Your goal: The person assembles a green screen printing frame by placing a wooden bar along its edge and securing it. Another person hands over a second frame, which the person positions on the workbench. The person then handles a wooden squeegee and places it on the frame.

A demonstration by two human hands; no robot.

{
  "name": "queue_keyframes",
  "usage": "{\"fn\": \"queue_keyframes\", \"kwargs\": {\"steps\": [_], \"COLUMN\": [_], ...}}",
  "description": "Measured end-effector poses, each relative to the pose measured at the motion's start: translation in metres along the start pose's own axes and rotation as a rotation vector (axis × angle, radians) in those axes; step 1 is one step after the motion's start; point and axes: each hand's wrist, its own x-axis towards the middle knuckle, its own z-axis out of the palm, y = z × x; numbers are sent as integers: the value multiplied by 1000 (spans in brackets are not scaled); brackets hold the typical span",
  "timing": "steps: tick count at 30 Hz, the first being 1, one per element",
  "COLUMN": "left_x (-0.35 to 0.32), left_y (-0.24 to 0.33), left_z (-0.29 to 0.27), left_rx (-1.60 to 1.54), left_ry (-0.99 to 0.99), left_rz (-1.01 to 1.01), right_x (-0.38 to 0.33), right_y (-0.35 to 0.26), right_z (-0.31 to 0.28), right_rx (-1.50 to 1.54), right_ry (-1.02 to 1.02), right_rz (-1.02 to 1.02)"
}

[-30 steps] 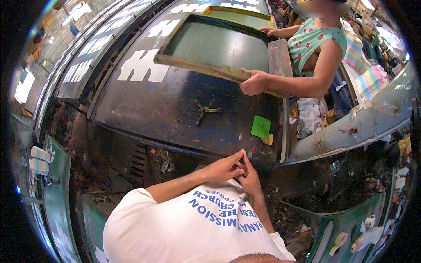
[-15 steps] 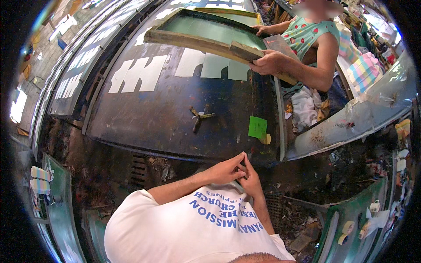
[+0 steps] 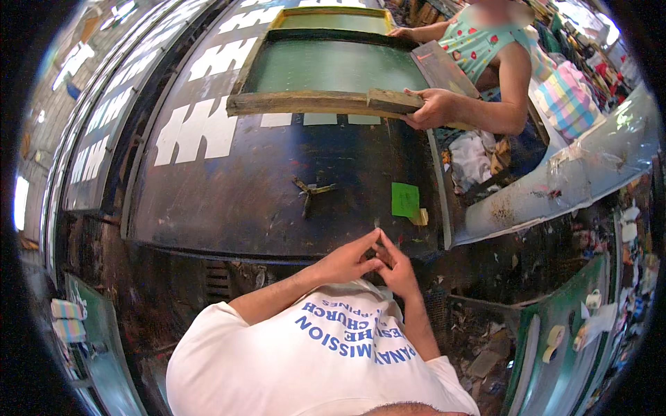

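My left hand [image 3: 349, 259] and my right hand [image 3: 399, 270] meet in front of my shirt at the near edge of the dark table [image 3: 229, 208]. Their fingers are stretched out with the fingertips touching, and neither holds anything. Nearest to them on the table lie a bright green slip of paper [image 3: 405, 200] and a small three-armed piece [image 3: 312, 195]. Across the table a co-worker [image 3: 479, 90] has both hands on a wood-framed printing screen [image 3: 333, 66]. It sits over white cut pieces [image 3: 198, 132], hiding part of them.
A second, yellow-edged frame [image 3: 333, 11] is behind the screen. Another long table [image 3: 94, 163] runs along the left. A grey curved panel [image 3: 555, 180] and cloth heaps [image 3: 572, 104] stand at right. Green boards [image 3: 104, 340] with rolls of tape [image 3: 553, 344] flank me.
The co-worker has turned the screen from a raised tilt to square and lower over the white pieces. My hands stay fingertip to fingertip, slightly shifted in view.
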Motion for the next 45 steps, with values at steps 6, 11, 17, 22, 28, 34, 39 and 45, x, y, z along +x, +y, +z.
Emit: {"fn": "queue_keyframes", "kwargs": {"steps": [6,11,17,22,28,34,39,45], "left_x": [-2,-16,-35,-48,-52,-53,-48,-43], "left_y": [-12,-27,-38,-44,-57,-69,-72,-76], "left_z": [-23,-38,-56,-72,-87,-103,-105,-85], "left_rx": [-55,-19,-139,-165,-153,-128,-82,-116], "left_ry": [43,3,-20,-60,13,36,-103,-239], "left_rz": [-53,-29,-149,-251,-208,-163,-87,-78], "right_x": [86,181,272,296,201,114,86,50], "right_y": [-38,-74,-101,-113,-57,-3,-3,-10], "right_z": [-53,-110,-166,-154,-8,78,75,83], "right_rx": [211,535,688,675,580,821,649,553], "right_ry": [297,477,623,463,-120,-198,-215,-219], "right_rz": [-219,-245,-110,-138,17,125,101,56]}}
